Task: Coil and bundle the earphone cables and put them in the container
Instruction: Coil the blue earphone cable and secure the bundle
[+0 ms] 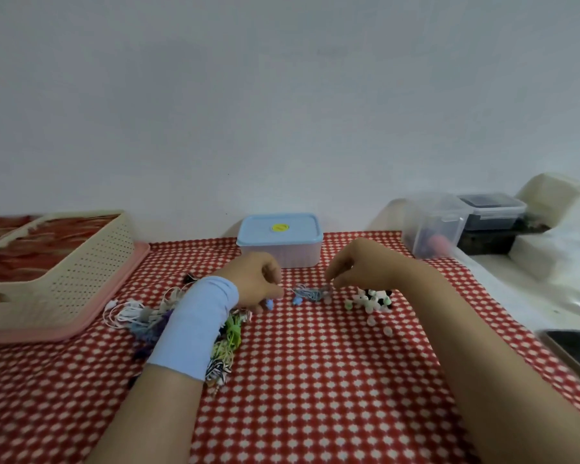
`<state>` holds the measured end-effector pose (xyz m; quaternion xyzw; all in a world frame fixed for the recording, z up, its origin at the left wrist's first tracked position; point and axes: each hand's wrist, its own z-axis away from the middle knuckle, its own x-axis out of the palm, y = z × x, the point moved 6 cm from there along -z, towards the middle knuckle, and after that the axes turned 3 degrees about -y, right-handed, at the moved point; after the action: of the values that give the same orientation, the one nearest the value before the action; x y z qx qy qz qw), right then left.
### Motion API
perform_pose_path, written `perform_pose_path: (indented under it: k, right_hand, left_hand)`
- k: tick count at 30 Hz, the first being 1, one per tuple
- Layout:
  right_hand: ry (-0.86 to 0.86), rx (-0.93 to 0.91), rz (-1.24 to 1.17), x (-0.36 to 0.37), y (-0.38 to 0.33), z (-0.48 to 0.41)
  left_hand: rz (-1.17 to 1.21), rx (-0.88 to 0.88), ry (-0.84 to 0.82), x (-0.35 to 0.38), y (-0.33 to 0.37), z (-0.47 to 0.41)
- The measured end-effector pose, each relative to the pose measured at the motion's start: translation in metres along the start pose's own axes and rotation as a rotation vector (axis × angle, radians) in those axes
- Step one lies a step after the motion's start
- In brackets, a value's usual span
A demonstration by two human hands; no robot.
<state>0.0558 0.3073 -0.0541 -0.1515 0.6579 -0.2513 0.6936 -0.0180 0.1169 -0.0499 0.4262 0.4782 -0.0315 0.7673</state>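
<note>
A blue earphone cable [310, 293] lies in a small coil on the red checked cloth between my hands. My left hand [257, 283], with a light blue wristband, pinches one end of it near a blue earbud. My right hand [355, 266] pinches the other side of the coil with curled fingers. A tangled pile of white, purple and green earphone cables [148, 318] lies under and left of my left forearm. The lidded blue container [280, 239] stands shut just behind my hands.
A cream perforated basket [64, 276] on a pink tray sits at the left. Small black, white and green earbud pieces [370, 301] lie right of the coil. Clear and dark plastic boxes [462, 222] stand at the back right. A phone [576, 349] lies at the right edge.
</note>
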Motion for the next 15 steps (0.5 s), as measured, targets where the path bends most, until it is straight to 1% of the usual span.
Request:
perform_pose_path:
  k: [2,4,7,9,11,13,15]
  right_hand:
    - [0.004,-0.006,-0.006,-0.003,0.002,0.0]
    - [0.007,-0.012,0.004,-0.005,0.002,0.0]
    - [0.0,-0.014,0.01,-0.006,0.004,0.001]
    - [-0.021,-0.013,0.011,-0.004,0.004,0.002]
    - [-0.026,-0.004,0.003,-0.005,0.005,0.002]
    - [-0.002,0.01,0.012,-0.008,0.007,0.004]
    - [0.024,0.03,0.008,-0.014,0.01,0.007]
  left_hand:
    - [0.08,-0.019,-0.07,0.004,0.0,0.005]
    - [0.099,-0.006,-0.079,0.004,0.004,0.009]
    - [0.015,0.037,0.034,-0.005,0.009,0.009]
    - [-0.097,0.112,0.143,-0.011,0.016,0.008]
    - [-0.157,0.199,0.206,-0.006,0.026,0.007]
    - [-0.225,0.275,0.175,0.012,0.033,0.002]
    - [-0.317,0.286,0.09,0.034,0.033,-0.005]
